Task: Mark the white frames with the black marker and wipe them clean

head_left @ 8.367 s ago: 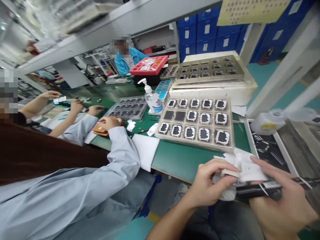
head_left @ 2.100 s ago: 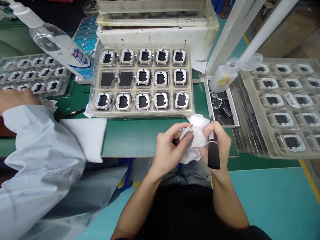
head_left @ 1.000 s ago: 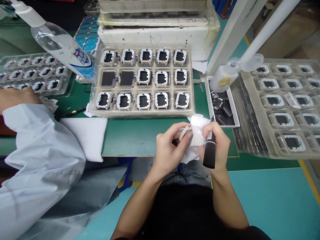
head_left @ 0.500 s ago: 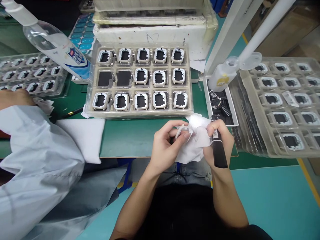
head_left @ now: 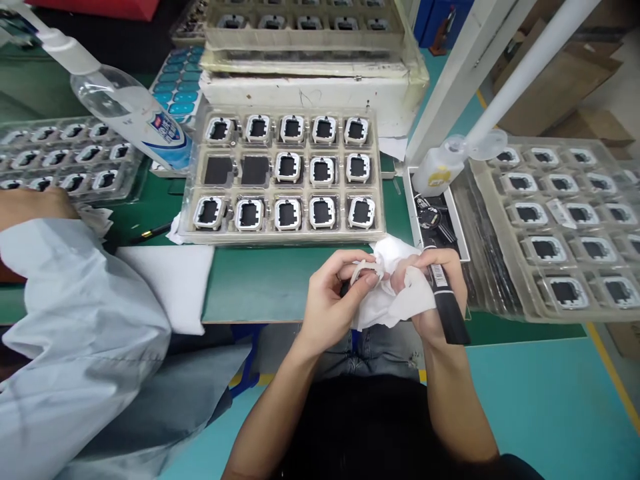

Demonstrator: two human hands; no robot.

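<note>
I saw the left hand (head_left: 331,297) pinch the pale frame (head_left: 369,265) between thumb and fingers, the nearer hand; just right of the frame bunched the white cloth (head_left: 389,308), and there was the right hand (head_left: 455,270), gripping cloth and black marker (head_left: 449,301), the marker's near end angled rightward.

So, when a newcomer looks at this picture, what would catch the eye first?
Probably the tray of white frames, central on the green table, with two dark slots at the left of its middle row. Nearer the viewer, the left fingers hold a pale frame beside a white cloth; the right fingers hold that cloth and a black marker-like tube.
</note>
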